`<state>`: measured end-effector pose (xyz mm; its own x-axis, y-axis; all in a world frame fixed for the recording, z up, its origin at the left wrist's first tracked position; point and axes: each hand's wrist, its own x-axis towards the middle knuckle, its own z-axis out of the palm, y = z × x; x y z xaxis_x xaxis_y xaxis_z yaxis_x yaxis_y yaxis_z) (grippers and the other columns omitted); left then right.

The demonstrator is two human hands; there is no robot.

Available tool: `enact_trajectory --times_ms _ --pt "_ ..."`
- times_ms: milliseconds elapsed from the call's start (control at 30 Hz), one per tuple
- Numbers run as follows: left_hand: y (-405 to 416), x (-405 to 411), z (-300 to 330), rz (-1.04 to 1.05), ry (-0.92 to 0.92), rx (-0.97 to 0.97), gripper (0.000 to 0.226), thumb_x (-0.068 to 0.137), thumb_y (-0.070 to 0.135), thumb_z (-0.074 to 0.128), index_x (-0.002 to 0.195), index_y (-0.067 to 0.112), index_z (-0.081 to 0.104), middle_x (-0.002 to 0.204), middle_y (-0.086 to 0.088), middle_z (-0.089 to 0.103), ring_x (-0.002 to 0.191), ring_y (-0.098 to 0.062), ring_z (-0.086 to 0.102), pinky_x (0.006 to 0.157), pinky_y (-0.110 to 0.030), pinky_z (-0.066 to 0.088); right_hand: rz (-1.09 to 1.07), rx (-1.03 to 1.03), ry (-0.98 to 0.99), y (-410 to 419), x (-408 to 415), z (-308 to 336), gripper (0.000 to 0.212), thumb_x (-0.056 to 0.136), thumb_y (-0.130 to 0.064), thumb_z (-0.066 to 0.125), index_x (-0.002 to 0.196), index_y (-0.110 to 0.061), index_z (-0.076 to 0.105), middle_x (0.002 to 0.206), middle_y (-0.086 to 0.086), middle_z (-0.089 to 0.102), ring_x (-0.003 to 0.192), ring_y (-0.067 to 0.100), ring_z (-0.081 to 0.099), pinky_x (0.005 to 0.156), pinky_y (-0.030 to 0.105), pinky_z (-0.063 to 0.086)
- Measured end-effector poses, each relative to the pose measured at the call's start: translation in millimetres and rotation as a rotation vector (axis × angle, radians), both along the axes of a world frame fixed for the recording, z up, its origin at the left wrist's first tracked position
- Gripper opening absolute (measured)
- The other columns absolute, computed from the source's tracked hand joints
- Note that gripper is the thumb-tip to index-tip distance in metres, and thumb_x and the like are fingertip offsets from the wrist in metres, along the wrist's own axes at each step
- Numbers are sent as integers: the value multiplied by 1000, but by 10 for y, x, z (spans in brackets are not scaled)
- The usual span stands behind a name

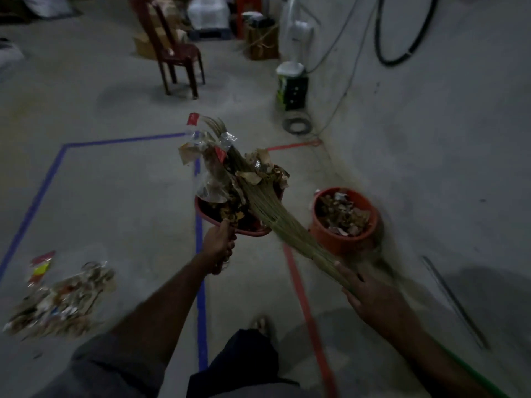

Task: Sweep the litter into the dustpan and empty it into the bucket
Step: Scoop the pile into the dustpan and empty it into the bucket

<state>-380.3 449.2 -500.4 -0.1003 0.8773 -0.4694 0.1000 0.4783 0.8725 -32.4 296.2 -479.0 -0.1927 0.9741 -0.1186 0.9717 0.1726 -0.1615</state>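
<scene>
My left hand (219, 244) grips the handle of a red dustpan (253, 228) held up off the floor and heaped with dry leaves and plastic wrappers. My right hand (370, 294) holds a straw broom (267, 208) by its bound end, fingers along it; the bristles lie across the litter in the dustpan. An orange bucket (333, 239) stands on the floor just right of the dustpan, partly filled with litter. A loose pile of litter (57, 297) lies on the floor at the lower left.
Blue tape (201, 297) and red tape (301, 297) lines mark the concrete floor. A dark red chair (175, 50) stands farther back, with boxes behind it. A white-lidded container (291, 84), a wire coil and cables sit by the right wall. My foot (263, 324) is below.
</scene>
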Motion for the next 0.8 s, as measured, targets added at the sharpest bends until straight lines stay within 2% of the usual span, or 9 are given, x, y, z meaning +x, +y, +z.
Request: enact_trajectory --times_ms 167,267,333,400,533,633,700,733,800 --pt "619 767 -243 -133 4 -6 53 106 46 33 80 5 54 55 -5 40 41 -13 31 41 -22 23 -101 -15 -57 274 633 -109 63 93 -50 42 153 -39 29 100 2 64 68 23 62 49 33 49" --pt "918 1139 -399 -178 18 -34 55 105 46 33 78 4 54 57 -8 40 43 -14 32 45 -24 23 -79 7 -21 445 796 -47 58 85 -36 52 142 -30 43 82 6 64 53 24 55 41 27 41" --pt "1081 1365 -483 -212 33 -44 55 106 45 33 76 4 53 58 -9 39 44 -14 31 46 -25 23 -76 76 -22 523 901 -44 57 78 -26 67 133 -28 51 80 5 64 49 24 54 42 24 32" --pt "1202 1582 -537 -237 39 -52 52 105 45 34 75 6 51 58 -9 38 46 -14 31 46 -25 22 -90 77 -6 595 1086 -98 72 67 -18 84 132 -28 56 77 1 61 47 19 51 44 23 22" --pt "1393 2018 -608 -266 14 -63 52 105 46 35 71 9 49 52 -4 35 45 -13 28 45 -25 22 -183 -118 -14 700 1542 -186 86 73 -22 81 149 -33 42 81 0 59 54 17 52 43 24 26" --pt "1529 2392 -695 -280 25 -69 54 106 47 34 70 9 48 50 -3 34 43 -13 27 45 -25 22 -254 -229 3 801 1931 -292 92 75 -30 82 153 -39 33 87 -5 60 54 14 55 40 21 30" --pt "1599 2668 -752 -275 41 -80 55 106 47 33 70 8 49 48 -3 35 40 -13 28 42 -24 23 -267 -285 14 898 2231 -366 95 79 -35 77 155 -45 21 89 -7 56 52 14 55 36 25 35" --pt "1630 2808 -782 -265 49 -91 55 106 47 33 70 9 48 48 -3 35 39 -14 28 42 -23 23 -250 -290 9 953 2398 -418 95 80 -36 76 155 -47 19 89 -8 56 51 13 54 35 24 34" --pt "1694 3104 -855 -240 48 -121 53 106 48 33 70 11 45 51 -4 33 40 -13 26 43 -23 21 -216 -267 16 1104 2748 -532 96 76 -35 80 154 -43 25 85 -8 56 46 11 52 36 16 20"
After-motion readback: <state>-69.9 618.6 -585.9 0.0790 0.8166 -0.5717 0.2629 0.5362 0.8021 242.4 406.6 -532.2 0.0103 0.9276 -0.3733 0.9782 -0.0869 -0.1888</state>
